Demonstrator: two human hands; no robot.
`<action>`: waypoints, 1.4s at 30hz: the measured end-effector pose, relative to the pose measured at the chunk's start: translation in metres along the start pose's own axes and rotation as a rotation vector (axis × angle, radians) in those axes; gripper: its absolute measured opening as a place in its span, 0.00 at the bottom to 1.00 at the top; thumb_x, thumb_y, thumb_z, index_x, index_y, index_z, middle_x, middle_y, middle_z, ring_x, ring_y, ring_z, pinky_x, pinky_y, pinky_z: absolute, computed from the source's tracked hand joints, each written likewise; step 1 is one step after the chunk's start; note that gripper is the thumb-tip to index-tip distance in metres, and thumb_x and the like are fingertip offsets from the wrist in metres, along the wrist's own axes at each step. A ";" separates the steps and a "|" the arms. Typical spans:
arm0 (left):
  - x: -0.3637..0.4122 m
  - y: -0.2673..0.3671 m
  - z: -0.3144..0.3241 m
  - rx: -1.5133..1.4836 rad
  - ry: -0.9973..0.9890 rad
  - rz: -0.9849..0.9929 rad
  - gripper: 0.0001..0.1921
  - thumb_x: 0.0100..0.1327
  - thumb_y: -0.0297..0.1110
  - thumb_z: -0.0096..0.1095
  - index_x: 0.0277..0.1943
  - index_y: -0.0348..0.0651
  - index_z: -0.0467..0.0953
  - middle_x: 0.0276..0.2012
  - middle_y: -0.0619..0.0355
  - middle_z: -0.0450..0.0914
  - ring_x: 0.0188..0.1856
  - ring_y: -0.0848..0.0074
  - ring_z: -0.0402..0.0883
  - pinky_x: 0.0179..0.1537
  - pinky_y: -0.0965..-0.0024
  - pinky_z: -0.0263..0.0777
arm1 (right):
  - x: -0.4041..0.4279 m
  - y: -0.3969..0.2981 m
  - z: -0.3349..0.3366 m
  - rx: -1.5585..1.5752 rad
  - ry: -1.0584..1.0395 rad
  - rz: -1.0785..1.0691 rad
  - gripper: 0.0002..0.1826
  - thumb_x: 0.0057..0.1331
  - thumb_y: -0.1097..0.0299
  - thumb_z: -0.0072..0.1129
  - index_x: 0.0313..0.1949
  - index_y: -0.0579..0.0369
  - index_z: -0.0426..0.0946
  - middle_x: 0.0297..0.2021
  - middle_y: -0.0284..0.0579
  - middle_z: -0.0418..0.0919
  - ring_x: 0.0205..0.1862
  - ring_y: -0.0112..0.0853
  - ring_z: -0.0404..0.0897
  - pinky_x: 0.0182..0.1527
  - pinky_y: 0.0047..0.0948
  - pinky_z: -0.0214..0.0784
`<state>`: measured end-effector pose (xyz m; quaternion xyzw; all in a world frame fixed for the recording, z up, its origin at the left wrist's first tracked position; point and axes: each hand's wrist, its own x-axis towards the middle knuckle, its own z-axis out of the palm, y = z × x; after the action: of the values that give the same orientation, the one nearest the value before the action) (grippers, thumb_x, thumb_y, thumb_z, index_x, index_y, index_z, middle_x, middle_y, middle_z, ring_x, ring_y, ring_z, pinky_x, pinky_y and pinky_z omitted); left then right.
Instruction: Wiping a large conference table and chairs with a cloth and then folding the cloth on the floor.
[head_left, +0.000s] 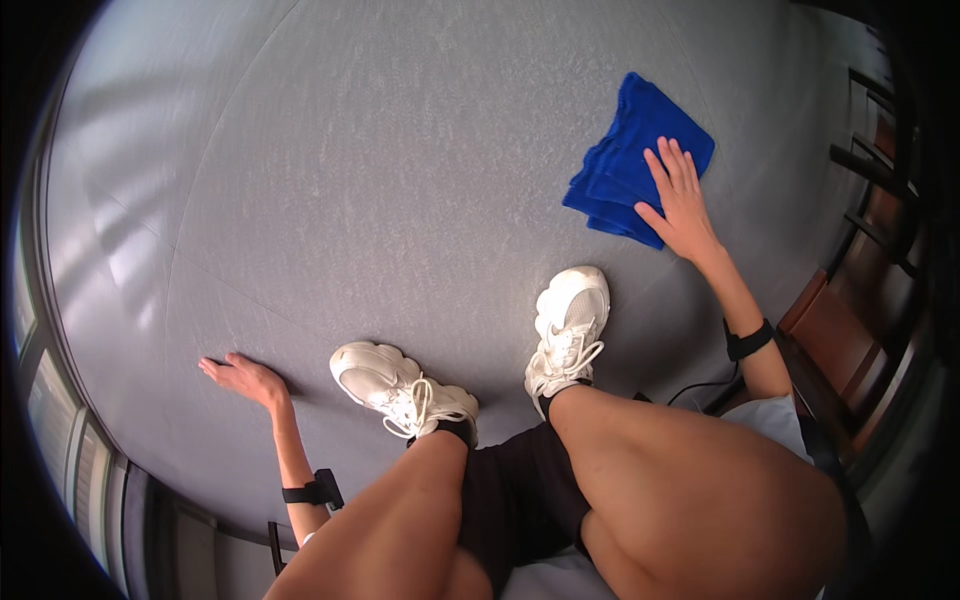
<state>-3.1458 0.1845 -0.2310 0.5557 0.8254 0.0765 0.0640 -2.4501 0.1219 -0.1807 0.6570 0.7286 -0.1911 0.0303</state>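
Note:
A folded blue cloth (626, 161) lies on the grey floor (390, 187), to the upper right of my feet. My right hand (679, 202) rests flat over the cloth's right part, palm down, with the thumb spread from the fingers. Off to the left, my left hand (251, 382) is held low by the floor, empty and with its fingers extended. Whether that palm touches the floor I cannot tell.
My white sneakers, the left (401, 386) and the right (574, 322), stand between my hands. Dark-framed wooden furniture (836, 330) lines the right side. A window (56, 405) runs along the left edge. A black cable (701, 385) passes near my right forearm.

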 end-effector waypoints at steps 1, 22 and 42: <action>-0.001 0.003 0.005 0.004 0.015 -0.012 0.40 0.80 0.59 0.30 0.79 0.31 0.42 0.80 0.39 0.44 0.81 0.50 0.40 0.79 0.49 0.35 | -0.005 0.006 -0.003 0.008 0.037 0.033 0.40 0.73 0.50 0.54 0.78 0.49 0.54 0.79 0.50 0.49 0.80 0.49 0.47 0.79 0.55 0.36; -0.004 -0.006 0.025 0.027 0.009 -0.004 0.42 0.79 0.61 0.35 0.77 0.28 0.47 0.78 0.36 0.46 0.80 0.48 0.44 0.78 0.48 0.41 | -0.009 -0.023 0.002 0.024 0.116 0.237 0.36 0.73 0.54 0.53 0.78 0.45 0.55 0.79 0.47 0.50 0.80 0.45 0.46 0.80 0.55 0.34; -0.067 0.022 -0.055 0.489 0.081 0.134 0.36 0.79 0.58 0.38 0.70 0.29 0.62 0.69 0.36 0.65 0.71 0.49 0.63 0.72 0.52 0.57 | 0.000 -0.057 -0.015 0.328 0.320 0.592 0.17 0.67 0.82 0.54 0.48 0.51 0.87 0.61 0.45 0.80 0.51 0.39 0.87 0.48 0.39 0.84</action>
<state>-3.1113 0.1275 -0.1716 0.6044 0.7827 -0.0991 -0.1106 -2.5025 0.1230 -0.1532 0.8570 0.4621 -0.1831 -0.1357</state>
